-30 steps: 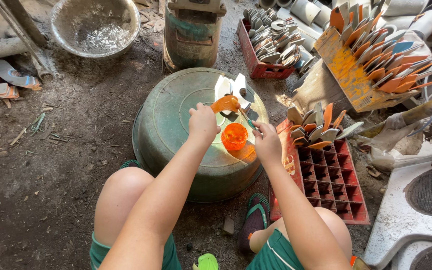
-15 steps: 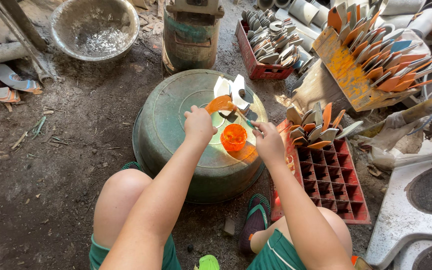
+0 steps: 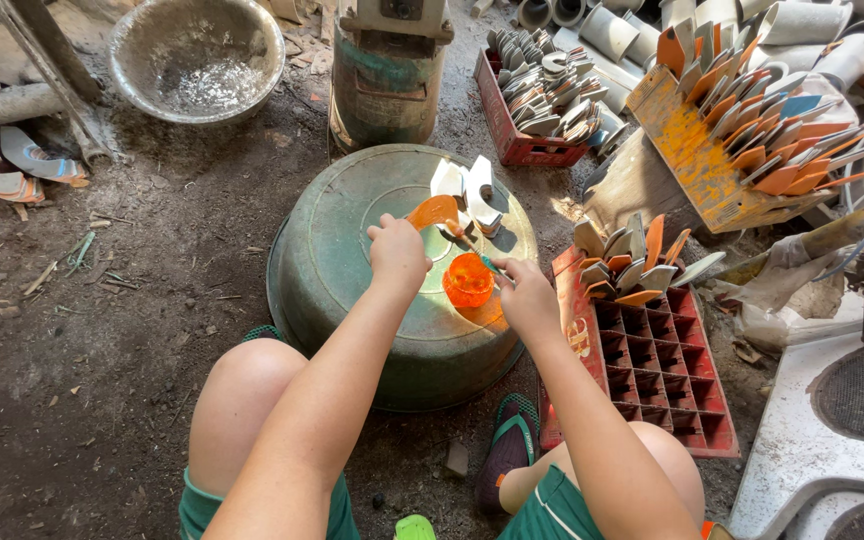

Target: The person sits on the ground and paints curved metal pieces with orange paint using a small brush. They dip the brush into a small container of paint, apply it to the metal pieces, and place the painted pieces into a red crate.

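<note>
On the overturned green basin (image 3: 352, 260), left hand (image 3: 398, 253) grip clamped on an orange curved piece (image 3: 434, 211); right hand (image 3: 526, 296) grip pinching a thin tool (image 3: 492, 267).

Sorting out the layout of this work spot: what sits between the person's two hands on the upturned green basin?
In the head view, a small orange cup stands on the upturned green basin, between the left hand and the right hand, closer to the right.

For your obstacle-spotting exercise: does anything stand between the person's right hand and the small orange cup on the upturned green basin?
Nothing visible does. The right hand sits just right of the orange cup on the green basin, with only a thin tool in its fingers reaching toward the cup. The white pieces lie farther back; the left hand holds an orange piece to the cup's left.
</note>
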